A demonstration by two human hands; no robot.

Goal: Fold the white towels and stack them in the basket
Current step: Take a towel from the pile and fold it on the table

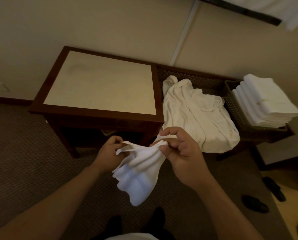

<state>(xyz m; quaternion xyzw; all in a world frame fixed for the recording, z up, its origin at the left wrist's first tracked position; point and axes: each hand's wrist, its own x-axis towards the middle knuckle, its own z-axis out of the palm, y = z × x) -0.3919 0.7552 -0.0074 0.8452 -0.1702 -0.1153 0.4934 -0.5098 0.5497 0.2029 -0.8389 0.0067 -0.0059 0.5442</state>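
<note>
- Hanging in the lower centre of the frame, a small crumpled white cloth towel (pixel 137 172) is held up between both hands.
- The left hand (pixel 108 151) pinches its left top edge; the right hand (pixel 181 153) pinches the right top edge, fingers curled.
- At the right edge, a dark woven basket (pixel 233 108) holds a stack of folded white towels (pixel 264 101).
- A loose cream-white robe (pixel 196 115) lies between the basket and a dark wooden table with a pale top (pixel 99 84).

- One view only — a wide-angle camera worn on the person's head, looking forward and steeply down.
- The hands sit close below the lens, near frame centre.
- The dark wooden table with a pale inset top (pixel 99 84) lies just beyond — walls bend at the edges.
</note>
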